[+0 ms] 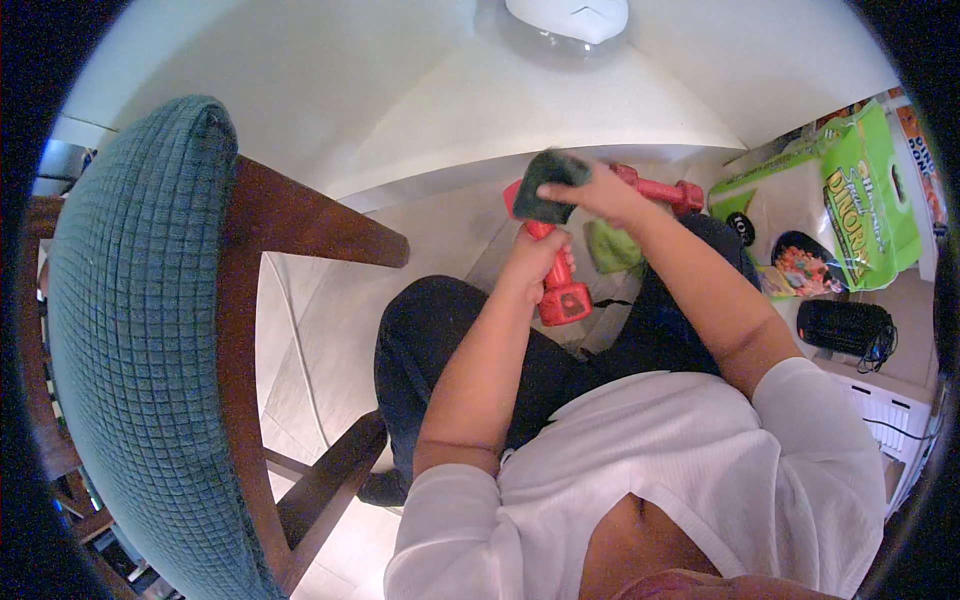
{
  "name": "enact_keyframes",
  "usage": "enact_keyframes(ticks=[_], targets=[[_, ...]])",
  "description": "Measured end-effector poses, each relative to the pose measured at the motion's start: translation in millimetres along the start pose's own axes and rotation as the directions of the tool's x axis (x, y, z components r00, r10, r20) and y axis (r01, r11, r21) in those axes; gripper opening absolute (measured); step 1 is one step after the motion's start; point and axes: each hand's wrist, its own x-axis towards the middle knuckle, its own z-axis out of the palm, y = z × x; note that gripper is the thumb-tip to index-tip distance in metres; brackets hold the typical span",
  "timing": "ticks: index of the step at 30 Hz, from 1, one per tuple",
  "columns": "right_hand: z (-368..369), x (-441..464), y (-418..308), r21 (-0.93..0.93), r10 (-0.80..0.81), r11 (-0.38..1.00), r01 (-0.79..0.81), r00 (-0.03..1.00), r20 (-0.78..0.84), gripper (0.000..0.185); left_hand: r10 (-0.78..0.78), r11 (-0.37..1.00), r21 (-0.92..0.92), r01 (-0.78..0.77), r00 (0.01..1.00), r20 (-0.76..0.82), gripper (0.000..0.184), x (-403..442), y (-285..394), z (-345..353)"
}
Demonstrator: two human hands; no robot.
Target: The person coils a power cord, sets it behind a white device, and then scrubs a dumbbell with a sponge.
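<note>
Red dumbbell (pixel 566 303) slants lengthwise, upper left to lower right.

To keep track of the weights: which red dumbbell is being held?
The red dumbbell in the left hand, its far end partly covered by the dark pad; the other dumbbell lies beyond the right hand, in neither hand.
</note>
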Motion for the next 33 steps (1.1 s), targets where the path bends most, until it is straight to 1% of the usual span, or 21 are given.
enact_keyframes(ticks=[2, 3, 6, 8, 12, 15, 18, 21, 24, 26, 27, 28, 30, 31, 33], targets=[[6.5, 7.8, 27.1, 0.026, -0.057, 0.998, 0.056, 0.998, 0.041, 0.042, -0.002, 0.996, 0.09, 0.002, 1.0, -0.003, 0.016, -2.1, 1.1, 0.9], [8.0, 6.9, 28.5, -0.031, -0.08, 0.996, 0.082, 0.994, 0.07, 0.046, -0.004, 0.996, 0.091, 0.005, 1.0, -0.011, 0.016, -3.9, 2.4, 1.3], [13.4, 7.1, 27.8, -0.319, -0.056, 0.946, 0.052, 0.998, -0.003, 0.053, 0.014, 0.994, 0.108, -0.011, 1.0, -0.027, 0.013, -6.6, 5.2, 1.9], [20.7, 7.6, 26.5, -0.393, -0.082, 0.918, 0.042, 0.993, -0.085, 0.052, 0.046, 0.988, 0.147, -0.041, 0.998, -0.033, 0.009, -5.6, 2.7, 1.0], [40.5, 0.1, 7.2, -0.556, -0.1, 0.831, -0.024, 0.977, -0.191, 0.049, 0.009, 0.997, 0.077, -0.009, 1.0, -0.004, 0.006, -5.4, 1.4, 1.7], [48.5, -6.0, -2.4, -0.566, -0.124, 0.825, -0.009, 0.973, -0.196, 0.046, 0.002, 1.0, 0.031, -0.003, 1.0, 0.002, 0.005, -6.9, 2.2, 3.4], [50.0, 3.8, 13.8, -0.583, -0.21, 0.812, 0.04, 0.951, -0.226, 0.044, 0.006, 1.0, 0.025, -0.006, 1.0, -0.002, 0.005, -7.3, 0.4, 3.5], [46.9, 9.3, 15.9, -0.53, -0.187, 0.848, 0.031, 0.952, -0.244, 0.04, 0.001, 1.0, 0.027, 0.0, 1.0, -0.009, 0.007, -7.2, -0.5, 4.5], [43.2, 28.4, 31.3, -0.486, -0.17, 0.874, -0.024, 0.921, -0.35, 0.039, 0.024, 0.999, 0.036, -0.023, 1.0, -0.013, 0.011, -3.2, -0.7, 5.7], [32.6, 38.5, 32.3, -0.301, -0.039, 0.945, -0.132, 0.865, -0.5, 0.038, 0.042, 0.998, 0.039, -0.042, 0.999, -0.005, 0.014, 1.0, -2.4, 3.2], [26.4, 41.1, 31.4, -0.2, 0.034, 0.964, -0.175, 0.827, -0.561, 0.038, 0.025, 0.998, 0.05, -0.025, 1.0, -0.006, 0.015, 0.5, -1.7, 2.7], [17.0, 40.8, 32.4, -0.091, 0.071, 0.986, -0.139, 0.848, -0.525, 0.038, 0.008, 0.998, 0.059, -0.007, 1.0, -0.008, 0.015, -0.2, -0.1, 2.7], [-2.4, 36.5, 31.9, 0.131, 0.127, 0.988, -0.077, 0.889, -0.44, 0.04, -0.01, 0.998, 0.056, 0.01, 1.0, -0.008, 0.016, -0.5, 2.8, 2.8], [-1.1, 25.7, 23.4, 0.295, 0.135, 0.955, -0.033, 0.934, -0.331, 0.038, -0.012, 0.999, 0.044, 0.012, 1.0, -0.006, 0.015, -0.6, 3.3, 2.5], [6.0, 10.0, 17.8, 0.201, 0.005, 0.979, 0.029, 0.986, -0.166, 0.037, -0.018, 1.0, 0.016, 0.018, 1.0, 0.003, 0.015, -0.4, 3.0, 1.4]])
